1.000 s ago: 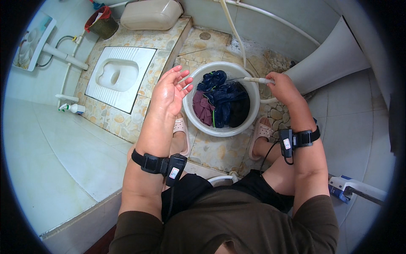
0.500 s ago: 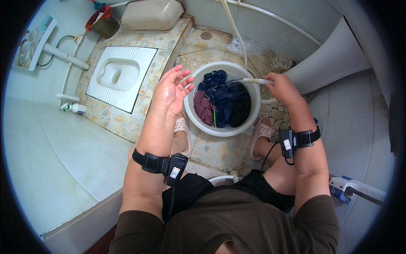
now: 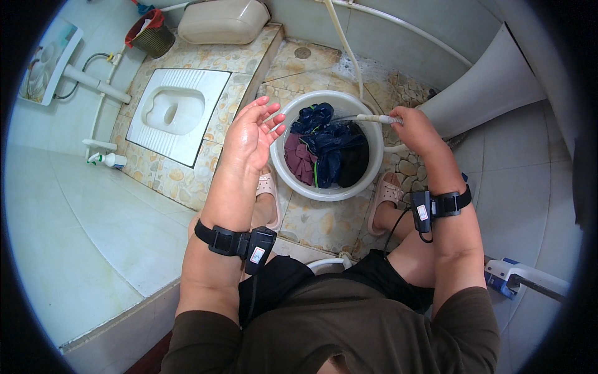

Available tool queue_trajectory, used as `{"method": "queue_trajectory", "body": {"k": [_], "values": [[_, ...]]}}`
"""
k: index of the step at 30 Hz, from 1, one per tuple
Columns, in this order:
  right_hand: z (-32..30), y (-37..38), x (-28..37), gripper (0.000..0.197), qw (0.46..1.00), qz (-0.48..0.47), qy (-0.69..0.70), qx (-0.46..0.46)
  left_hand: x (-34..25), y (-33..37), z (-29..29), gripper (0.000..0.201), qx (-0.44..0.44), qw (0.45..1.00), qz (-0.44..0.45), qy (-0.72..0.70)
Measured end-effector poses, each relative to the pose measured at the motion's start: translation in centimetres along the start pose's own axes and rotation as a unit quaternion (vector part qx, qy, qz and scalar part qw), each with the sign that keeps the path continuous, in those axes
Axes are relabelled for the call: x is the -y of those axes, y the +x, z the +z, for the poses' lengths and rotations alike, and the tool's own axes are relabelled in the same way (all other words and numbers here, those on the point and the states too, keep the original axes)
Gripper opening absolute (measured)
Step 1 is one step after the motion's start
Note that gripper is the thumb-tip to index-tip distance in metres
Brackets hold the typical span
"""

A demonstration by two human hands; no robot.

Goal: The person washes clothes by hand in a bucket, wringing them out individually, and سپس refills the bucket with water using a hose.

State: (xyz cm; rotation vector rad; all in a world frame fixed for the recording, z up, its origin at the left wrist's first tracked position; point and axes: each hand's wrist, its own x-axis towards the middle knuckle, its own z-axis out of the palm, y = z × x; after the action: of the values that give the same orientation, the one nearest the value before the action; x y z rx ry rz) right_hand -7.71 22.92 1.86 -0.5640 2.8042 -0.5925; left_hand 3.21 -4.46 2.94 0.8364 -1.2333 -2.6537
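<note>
Between my feet stands a round white basin (image 3: 328, 195) with wet laundry in it. Dark navy garments (image 3: 329, 146) lie bunched in the middle, a mauve garment (image 3: 298, 159) at the left and a black one (image 3: 355, 161) at the right. My right hand (image 3: 414, 129) is closed around a pale hose (image 3: 377, 119) over the basin's right rim, and water runs from its nozzle onto the clothes. My left hand (image 3: 252, 132) hovers empty beside the left rim, palm up, with its wet fingers apart and slightly curled.
A squat toilet (image 3: 177, 115) is set in the raised pebble-patterned floor at the left. Behind it are a bin (image 3: 151, 36) and a beige tank (image 3: 224, 22). A spray bottle (image 3: 109, 159) stands by the left wall. A white pedestal (image 3: 486, 81) rises at the right.
</note>
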Motion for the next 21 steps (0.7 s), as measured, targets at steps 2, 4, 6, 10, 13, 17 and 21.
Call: {"method": "queue_trajectory", "body": {"k": [2, 4, 6, 10, 13, 17, 21], "values": [[0.0, 0.0, 0.0, 0.019, 1.0, -0.003, -0.003, 0.001, 0.0, 0.0, 0.0, 0.026, 0.0, 1.0, 0.0, 0.0], [0.0, 0.0, 0.1, 0.019, 1.0, -0.007, -0.001, 0.0, 0.1, 0.0, -0.1, 0.026, 0.004, 1.0, 0.001, -0.002], [0.1, 0.0, -0.1, 0.019, 1.0, -0.008, 0.0, 0.0, 0.0, 0.0, 0.0, 0.026, 0.003, 1.0, 0.001, -0.001], [0.2, -0.1, 0.3, 0.018, 1.0, -0.003, 0.001, 0.003, 0.0, -0.1, 0.0, 0.026, 0.005, 1.0, 0.0, -0.001], [0.3, -0.4, 1.0, 0.019, 0.999, -0.022, 0.032, 0.026, 0.1, 0.0, 0.0, 0.026, 0.002, 1.0, -0.002, 0.0], [1.0, -0.4, 1.4, 0.02, 0.995, -0.048, 0.058, 0.07, 0.1, 0.1, -0.1, 0.026, 0.006, 1.0, -0.003, 0.0], [1.3, -0.6, 1.6, 0.021, 0.995, -0.075, 0.019, 0.065, 0.1, -0.1, 0.0, 0.024, 0.006, 1.0, -0.003, 0.001]]}}
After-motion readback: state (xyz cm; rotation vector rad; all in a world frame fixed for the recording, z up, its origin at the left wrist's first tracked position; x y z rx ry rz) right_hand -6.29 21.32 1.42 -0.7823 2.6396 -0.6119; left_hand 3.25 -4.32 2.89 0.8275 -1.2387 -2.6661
